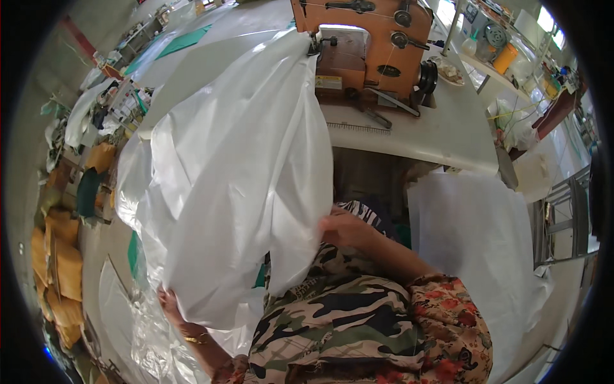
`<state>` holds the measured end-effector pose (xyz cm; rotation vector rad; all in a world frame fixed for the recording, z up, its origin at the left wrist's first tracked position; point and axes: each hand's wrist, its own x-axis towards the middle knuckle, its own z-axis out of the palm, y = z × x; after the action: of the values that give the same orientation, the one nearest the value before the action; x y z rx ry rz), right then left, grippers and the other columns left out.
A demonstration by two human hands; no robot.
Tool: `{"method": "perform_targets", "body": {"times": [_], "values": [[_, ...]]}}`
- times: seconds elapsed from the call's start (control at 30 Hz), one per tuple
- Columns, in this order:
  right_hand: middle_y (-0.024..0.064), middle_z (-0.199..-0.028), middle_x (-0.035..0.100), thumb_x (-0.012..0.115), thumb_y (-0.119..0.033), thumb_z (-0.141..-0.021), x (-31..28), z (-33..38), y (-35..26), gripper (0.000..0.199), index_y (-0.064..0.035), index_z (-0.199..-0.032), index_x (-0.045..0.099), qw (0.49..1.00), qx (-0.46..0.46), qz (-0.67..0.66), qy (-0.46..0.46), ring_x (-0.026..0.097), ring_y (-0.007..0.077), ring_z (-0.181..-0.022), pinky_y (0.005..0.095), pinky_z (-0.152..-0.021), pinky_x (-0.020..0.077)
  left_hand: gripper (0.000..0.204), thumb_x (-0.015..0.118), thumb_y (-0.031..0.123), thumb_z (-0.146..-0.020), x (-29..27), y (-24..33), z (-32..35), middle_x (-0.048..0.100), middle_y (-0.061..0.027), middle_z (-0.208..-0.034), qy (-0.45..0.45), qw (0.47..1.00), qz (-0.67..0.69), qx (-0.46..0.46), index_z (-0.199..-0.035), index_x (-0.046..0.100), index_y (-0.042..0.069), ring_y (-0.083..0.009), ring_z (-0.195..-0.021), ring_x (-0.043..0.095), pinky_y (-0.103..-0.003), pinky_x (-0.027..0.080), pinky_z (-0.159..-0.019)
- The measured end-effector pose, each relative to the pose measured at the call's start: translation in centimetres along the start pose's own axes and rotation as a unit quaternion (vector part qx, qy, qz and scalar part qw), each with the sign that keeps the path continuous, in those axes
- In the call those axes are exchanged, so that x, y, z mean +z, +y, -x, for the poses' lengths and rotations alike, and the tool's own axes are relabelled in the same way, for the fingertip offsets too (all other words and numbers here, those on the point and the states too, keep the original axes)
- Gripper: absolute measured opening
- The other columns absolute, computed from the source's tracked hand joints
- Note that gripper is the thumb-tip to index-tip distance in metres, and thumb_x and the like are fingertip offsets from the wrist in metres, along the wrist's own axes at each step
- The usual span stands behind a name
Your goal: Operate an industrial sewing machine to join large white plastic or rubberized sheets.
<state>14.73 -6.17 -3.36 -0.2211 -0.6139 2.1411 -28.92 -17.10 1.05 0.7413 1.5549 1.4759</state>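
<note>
A camouflage-patterned garment [339, 326] lies nearest, at 6 o'clock, with a floral sleeve [451, 313] toward 4 o'clock. The white sheet [236, 173] spreads in loose folds from 8 o'clock up to 12, its narrowed top meeting the needle end of the orange sewing machine [377, 48] at 1 o'clock. The hands are well apart. At 8 o'clock the left hand [169, 307], with a gold-coloured bracelet [196, 338] at its wrist, touches the sheet's lower edge; part of it is hidden, so I cannot tell whether its fingers are closed. The right hand [342, 228], blurred, is at the sheet's right edge, just off centre toward 5 o'clock; its grip cannot be told. The machine stands on a pale table [441, 137]. More white sheets [473, 230] hang between 3 and 4 o'clock.
</note>
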Motion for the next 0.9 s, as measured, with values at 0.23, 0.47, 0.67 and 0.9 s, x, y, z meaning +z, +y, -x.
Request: {"method": "perform_targets", "body": {"times": [0.23, 0.47, 0.67, 0.9], "values": [[0.0081, -0.075, 0.066, 0.071, -0.03, -0.084, -7.2, 3.3, 0.4, 0.033, 0.0018, -0.091, 0.067, 0.816, -0.099, 0.445, 0.356, 0.062, 0.0181, -0.068, 0.0318, -0.062, 0.048, 0.01, 0.061, 0.009, -0.089, 4.4, 4.6, -11.1, 0.062, -0.0088, -0.076, 0.005, 0.747, -0.651, 0.131, -0.088, 0.06, -0.001, -0.0227, -0.062, 0.05, -0.029, 0.043, -0.063], [0.0157, -0.073, 0.06, 0.074, -0.042, -0.077, -5.6, 5.2, -1.8, 0.048, 0.0015, -0.079, 0.055, 0.638, -0.117, 0.635, 0.419, 0.06, 0.0315, -0.066, 0.0375, -0.064, 0.0485, 0.019, 0.066, -0.005, -0.079, 17.8, 0.2, -2.4, 0.065, -0.0104, -0.09, -0.118, 0.886, -0.302, 0.331, -0.096, 0.063, 0.003, -0.0213, -0.075, 0.064, -0.031, 0.051, -0.066], [0.0144, -0.087, 0.063, 0.071, -0.026, -0.084, -0.4, 2.4, -3.9, 0.035, 0.0015, -0.1, 0.059, 0.494, -0.398, 0.717, 0.29, 0.061, 0.0253, -0.08, 0.0351, -0.072, 0.05, 0.047, 0.068, 0.0, -0.081, 23.5, -6.5, 3.0, 0.057, -0.0129, -0.103, -0.147, 0.824, -0.364, 0.408, -0.126, 0.052, 0.004, -0.0199, -0.073, 0.058, -0.031, 0.05, -0.059], [0.0087, -0.086, 0.068, 0.069, -0.026, -0.086, -4.1, -6.0, 3.6, 0.031, 0.0016, -0.098, 0.063, 0.879, -0.054, 0.403, 0.248, 0.063, 0.0134, -0.076, 0.0297, -0.064, 0.0491, 0.034, 0.062, -0.007, -0.082, 22.9, -3.7, 4.6, 0.059, -0.0132, -0.095, -0.16, 0.844, -0.282, 0.427, -0.116, 0.058, 0.001, -0.0179, -0.07, 0.058, -0.029, 0.049, -0.059]]}}
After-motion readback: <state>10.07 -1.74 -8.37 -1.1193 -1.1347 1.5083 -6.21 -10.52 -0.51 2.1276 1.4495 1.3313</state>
